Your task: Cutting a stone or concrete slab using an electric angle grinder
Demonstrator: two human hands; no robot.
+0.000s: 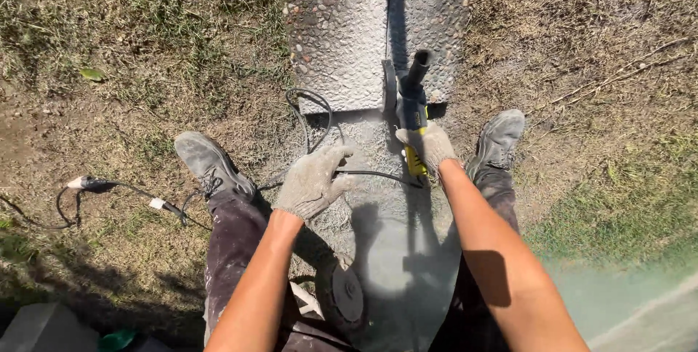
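So we're looking straight down here, standing over a pebble-faced concrete slab that runs along the ground with dry grass on both sides. Our right hand, in a dusty work glove, is wrapped tight round the body of a yellow and black angle grinder, which sits at the near edge of the slab, its disc standing on edge against the concrete. Our left hand, gloved too, hangs just left of the tool with fingers loosely spread, holding nothing. The black power cord loops between the hands and trails off left past our left shoe. Grey dust covers the ground under us
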